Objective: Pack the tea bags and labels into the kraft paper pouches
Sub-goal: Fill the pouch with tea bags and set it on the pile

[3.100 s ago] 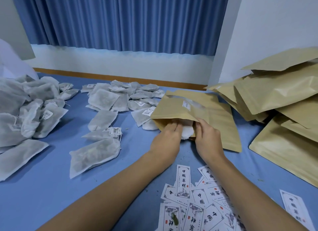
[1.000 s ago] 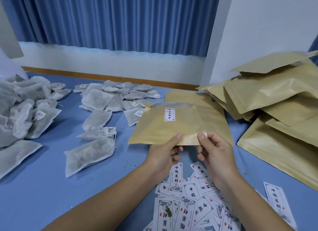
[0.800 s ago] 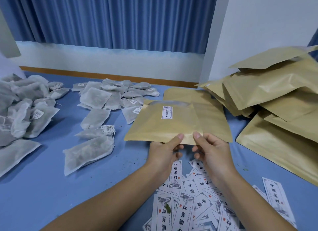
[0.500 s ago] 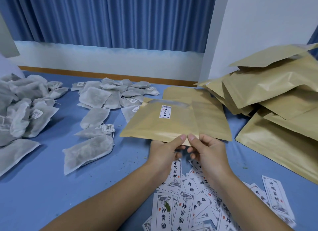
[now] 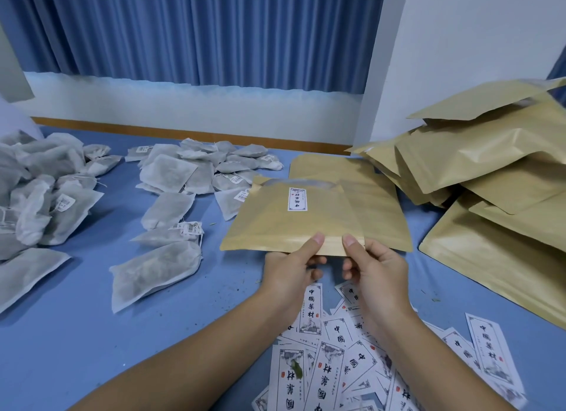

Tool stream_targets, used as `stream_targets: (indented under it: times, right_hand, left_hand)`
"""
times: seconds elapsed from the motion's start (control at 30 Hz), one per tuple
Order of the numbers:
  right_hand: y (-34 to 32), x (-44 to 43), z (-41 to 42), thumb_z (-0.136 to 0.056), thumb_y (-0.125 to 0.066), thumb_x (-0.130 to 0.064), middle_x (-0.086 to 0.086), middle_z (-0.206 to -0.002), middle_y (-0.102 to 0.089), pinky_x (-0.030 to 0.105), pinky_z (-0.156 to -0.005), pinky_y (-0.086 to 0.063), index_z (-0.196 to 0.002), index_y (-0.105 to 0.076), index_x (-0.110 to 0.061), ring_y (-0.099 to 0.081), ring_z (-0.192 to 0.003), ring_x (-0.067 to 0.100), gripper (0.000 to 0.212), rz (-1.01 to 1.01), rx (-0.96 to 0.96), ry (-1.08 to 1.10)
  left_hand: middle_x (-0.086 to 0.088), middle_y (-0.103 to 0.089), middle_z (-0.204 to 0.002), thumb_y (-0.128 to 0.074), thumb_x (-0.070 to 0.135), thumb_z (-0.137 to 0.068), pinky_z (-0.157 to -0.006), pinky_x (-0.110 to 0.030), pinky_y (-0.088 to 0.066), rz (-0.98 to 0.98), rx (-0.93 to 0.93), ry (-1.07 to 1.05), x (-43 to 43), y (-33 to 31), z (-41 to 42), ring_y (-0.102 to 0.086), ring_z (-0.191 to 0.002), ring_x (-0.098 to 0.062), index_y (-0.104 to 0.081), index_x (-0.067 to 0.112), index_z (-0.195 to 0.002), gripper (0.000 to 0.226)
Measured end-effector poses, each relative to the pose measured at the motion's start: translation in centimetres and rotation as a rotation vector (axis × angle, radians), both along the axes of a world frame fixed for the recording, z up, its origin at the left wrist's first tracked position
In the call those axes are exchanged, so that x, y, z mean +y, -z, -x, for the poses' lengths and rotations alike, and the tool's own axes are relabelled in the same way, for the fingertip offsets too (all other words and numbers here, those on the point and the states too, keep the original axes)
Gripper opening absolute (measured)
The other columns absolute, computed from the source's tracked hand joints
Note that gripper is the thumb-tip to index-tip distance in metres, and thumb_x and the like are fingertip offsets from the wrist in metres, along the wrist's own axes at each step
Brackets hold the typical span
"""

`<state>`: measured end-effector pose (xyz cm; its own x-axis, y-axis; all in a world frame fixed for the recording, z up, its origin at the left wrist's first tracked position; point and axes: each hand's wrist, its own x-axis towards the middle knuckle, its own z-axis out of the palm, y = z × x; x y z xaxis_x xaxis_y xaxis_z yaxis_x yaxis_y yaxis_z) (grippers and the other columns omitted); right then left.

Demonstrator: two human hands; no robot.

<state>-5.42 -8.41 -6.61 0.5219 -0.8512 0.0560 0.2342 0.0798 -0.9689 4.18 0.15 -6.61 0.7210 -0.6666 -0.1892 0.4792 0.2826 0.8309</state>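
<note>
So the kraft pouch (image 5: 294, 224) was up just above the tabletop (image 5: 76, 318), reaching away from both hands, long side running left-right. Left hand (image 5: 291, 269) and right hand (image 5: 373, 273) each pinched its near edge, thumbs on top. Labels (image 5: 337, 364) lay under the wrists, tea bags (image 5: 156, 273) off left, spare pouches (image 5: 490, 172) piled right.

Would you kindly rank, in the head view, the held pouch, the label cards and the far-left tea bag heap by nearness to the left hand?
1. Held pouch, pinched by the left hand.
2. Label cards, just beneath it.
3. Tea bag heap, far left.
</note>
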Motion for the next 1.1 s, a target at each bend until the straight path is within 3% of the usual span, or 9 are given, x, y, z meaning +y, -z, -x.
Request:
stream_targets:
  times: [0.17,0.33,0.47,0.6,0.73,0.97,1.1]
  right_hand:
    - [-0.2,0.6,-0.2,-0.087,-0.077,-0.024,0.008,-0.062,-0.058,0.031,-0.056,-0.043,-0.070,-0.073,-0.019,-0.050,-0.056,0.018,0.018,-0.106,-0.042,-0.095]
    - [-0.3,0.5,-0.1,-0.084,-0.080,-0.025,0.005,-0.062,-0.058,0.026,-0.051,-0.041,-0.062,-0.067,-0.022,-0.050,-0.054,0.015,0.026,-0.152,-0.035,-0.041]
    - [-0.3,0.7,-0.3,-0.084,-0.079,-0.014,0.003,-0.067,-0.062,0.023,-0.052,-0.048,-0.078,-0.074,-0.013,-0.054,-0.057,0.011,0.008,-0.295,-0.176,-0.057]
    - [0.0,1.1,-0.5,-0.085,-0.079,-0.017,0.004,-0.064,-0.062,0.026,-0.059,-0.049,-0.090,-0.073,-0.007,-0.053,-0.056,0.014,0.012,-0.225,-0.071,-0.080]
    - [-0.2,0.9,-0.6,-0.086,-0.077,-0.012,0.003,-0.059,-0.059,0.022,-0.052,-0.048,-0.084,-0.072,-0.009,-0.052,-0.053,0.012,0.007,-0.166,-0.067,-0.034]
    - [-0.3,0.6,-0.3,-0.086,-0.078,-0.012,0.001,-0.063,-0.061,0.024,-0.053,-0.047,-0.079,-0.070,-0.011,-0.052,-0.053,0.011,0.010,-0.191,-0.154,0.059]
    - [0.0,1.0,-0.6,-0.086,-0.078,-0.016,0.004,-0.062,-0.059,0.025,-0.052,-0.047,-0.081,-0.072,-0.009,-0.052,-0.053,0.014,0.011,-0.240,-0.134,-0.024]
  left_hand:
    - [-0.006,-0.071,-0.084,-0.080,0.020,-0.084,-0.064,-0.026,-0.048,-0.019,-0.038,0.050,0.0,0.1,0.2,-0.062,-0.070,-0.015,-0.072,0.003,-0.102,0.026]
    - [-0.005,-0.071,-0.086,-0.078,0.019,-0.085,-0.063,-0.028,-0.048,0.002,-0.017,0.015,0.0,0.2,0.3,-0.061,-0.069,-0.015,-0.070,0.006,-0.104,0.025]
    - [-0.006,-0.073,-0.091,-0.077,0.020,-0.086,-0.069,-0.030,-0.049,-0.005,-0.050,0.015,-0.1,0.3,0.5,-0.063,-0.075,-0.017,-0.071,0.005,-0.109,0.028]
    - [-0.007,-0.069,-0.078,-0.079,0.017,-0.084,-0.070,-0.030,-0.049,-0.025,-0.053,-0.035,-0.2,0.4,0.6,-0.060,-0.070,-0.018,-0.072,0.004,-0.095,0.018]
    - [-0.010,-0.067,-0.075,-0.081,0.015,-0.082,-0.080,-0.035,-0.048,-0.015,-0.047,-0.035,-0.3,0.3,0.5,-0.058,-0.071,-0.021,-0.072,0.002,-0.087,0.017]
    - [-0.008,-0.072,-0.083,-0.077,0.018,-0.086,-0.062,-0.030,-0.048,0.022,-0.025,-0.083,-0.1,0.1,0.5,-0.061,-0.063,-0.016,-0.071,0.005,-0.100,0.020]
    - [-0.008,-0.070,-0.080,-0.077,0.017,-0.086,-0.067,-0.030,-0.049,0.007,-0.054,-0.047,-0.1,0.3,0.5,-0.060,-0.066,-0.017,-0.072,0.003,-0.100,0.020]
